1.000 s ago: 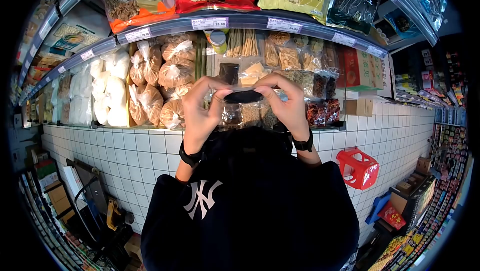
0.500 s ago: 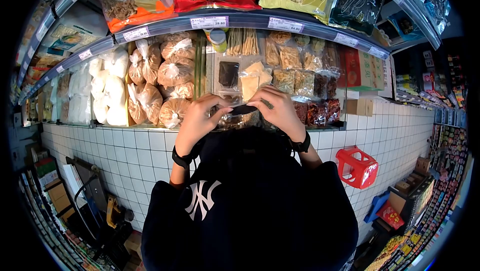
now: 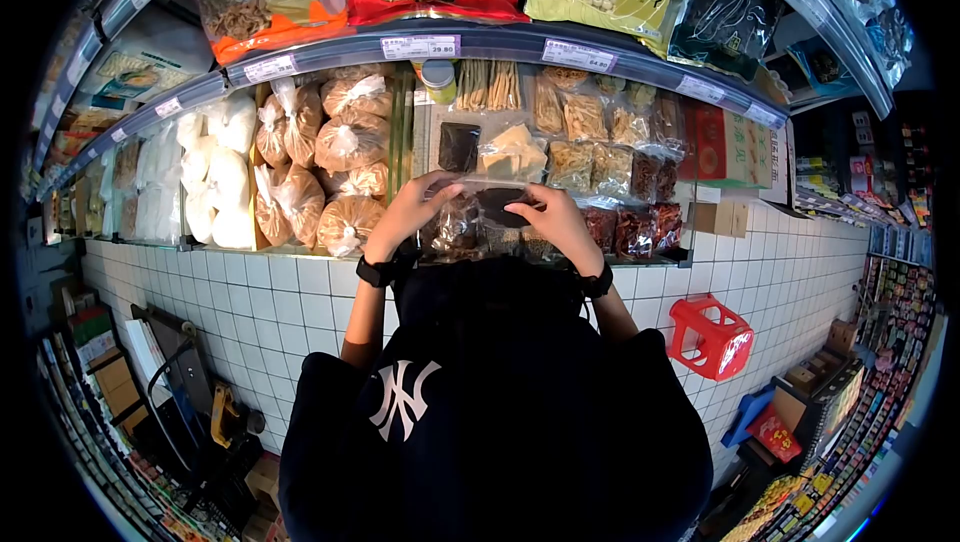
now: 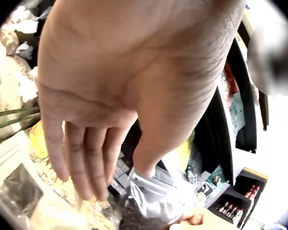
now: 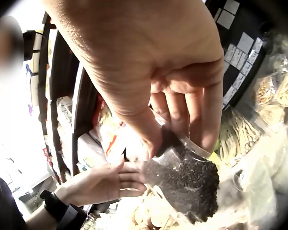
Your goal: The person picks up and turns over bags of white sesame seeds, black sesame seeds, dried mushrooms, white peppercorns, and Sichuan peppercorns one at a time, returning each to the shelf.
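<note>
A clear plastic bag of dark granules (image 3: 500,204) is held up in front of the body, above the display case. My left hand (image 3: 408,212) pinches its upper left corner between thumb and fingers; in the left wrist view the thumb lies at the bag's top edge (image 4: 156,187). With thumb and fingers, my right hand (image 3: 560,227) grips the right side. The right wrist view shows the dark contents (image 5: 187,184) gathered in the lower part of the bag, with the left hand (image 5: 103,184) beyond it.
Bags of brown goods (image 3: 350,147) and white goods (image 3: 220,182) fill the case's left side. Packs of dried food (image 3: 590,162) and a flat black packet (image 3: 459,147) lie behind the hands. A priced shelf (image 3: 480,48) overhangs the case. On the floor stands a red stool (image 3: 712,337).
The bag came down and tilted, and now shows its broad face instead of its edge. Both hands moved lower, then the left rose slightly at the top corner while the right shifted along the side.
</note>
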Action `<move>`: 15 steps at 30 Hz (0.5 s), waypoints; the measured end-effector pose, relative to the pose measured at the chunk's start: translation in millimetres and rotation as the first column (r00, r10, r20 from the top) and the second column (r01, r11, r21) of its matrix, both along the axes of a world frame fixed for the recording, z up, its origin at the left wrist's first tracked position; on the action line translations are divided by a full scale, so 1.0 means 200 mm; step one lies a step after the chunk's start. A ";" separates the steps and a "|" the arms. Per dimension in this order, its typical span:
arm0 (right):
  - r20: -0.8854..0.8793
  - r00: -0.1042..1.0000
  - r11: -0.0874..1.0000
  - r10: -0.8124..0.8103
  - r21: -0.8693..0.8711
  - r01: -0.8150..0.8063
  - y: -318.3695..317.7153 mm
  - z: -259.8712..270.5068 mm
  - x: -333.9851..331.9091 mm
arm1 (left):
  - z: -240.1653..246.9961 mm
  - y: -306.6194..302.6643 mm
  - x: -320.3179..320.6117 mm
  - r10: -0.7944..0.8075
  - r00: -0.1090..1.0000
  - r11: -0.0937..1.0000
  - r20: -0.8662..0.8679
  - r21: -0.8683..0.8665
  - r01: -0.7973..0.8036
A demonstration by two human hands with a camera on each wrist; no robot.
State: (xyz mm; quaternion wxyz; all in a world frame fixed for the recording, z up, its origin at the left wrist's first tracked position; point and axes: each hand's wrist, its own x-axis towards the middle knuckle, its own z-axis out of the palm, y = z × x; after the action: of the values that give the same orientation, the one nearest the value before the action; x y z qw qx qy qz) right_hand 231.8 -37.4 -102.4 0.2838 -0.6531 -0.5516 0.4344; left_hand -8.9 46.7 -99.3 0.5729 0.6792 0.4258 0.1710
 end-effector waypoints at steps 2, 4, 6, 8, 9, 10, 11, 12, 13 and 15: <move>0.028 0.999 1.000 -0.023 -0.002 0.023 0.00 -0.05 0.05 | -0.19 0.06 -0.01 0.035 0.996 0.999 -0.084 0.013 -0.034; -0.014 0.994 0.993 -0.104 0.046 0.105 0.00 -0.22 0.10 | -0.41 0.11 -0.02 0.103 0.983 0.994 -0.149 -0.010 -0.106; 0.032 0.994 0.995 -0.102 0.020 0.101 0.01 -0.27 0.14 | -0.61 0.16 0.00 0.107 0.978 0.994 -0.179 0.006 -0.108; 0.079 0.992 0.995 -0.095 -0.006 0.096 0.00 -0.30 0.15 | -0.78 0.22 0.02 0.123 0.954 0.992 -0.273 0.032 -0.119; -0.005 0.992 0.991 -0.128 0.034 0.128 0.01 -0.31 0.15 | -0.87 0.26 0.03 0.120 0.955 0.993 -0.272 0.032 -0.116; -0.089 0.984 0.984 -0.157 0.074 0.163 0.01 -0.32 0.15 | -0.95 0.30 0.03 0.114 0.935 0.993 -0.336 0.025 -0.112; -0.087 0.983 0.983 -0.161 0.074 0.168 0.01 -0.37 0.16 | -1.06 0.33 0.03 0.105 0.912 0.994 -0.397 0.018 -0.107; -0.051 0.989 0.990 -0.136 0.019 0.137 0.01 -0.44 0.18 | -1.22 0.33 0.04 0.264 0.879 0.950 -0.396 0.263 -0.167; -0.017 0.994 0.993 -0.109 -0.038 0.108 0.02 -0.48 0.19 | -1.16 0.35 0.07 0.260 0.881 0.951 -0.395 0.263 -0.163; -0.043 0.992 0.991 -0.118 -0.070 0.115 0.01 -0.56 0.20 | -1.06 0.37 0.12 0.250 0.834 0.968 -0.493 0.154 -0.199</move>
State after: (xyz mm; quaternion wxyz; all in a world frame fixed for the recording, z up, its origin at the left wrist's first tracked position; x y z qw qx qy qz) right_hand 271.4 -34.9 -214.7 0.2992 -0.6829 -0.4907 0.4509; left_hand 14.8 120.0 -311.7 0.3830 0.6720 0.6296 0.0723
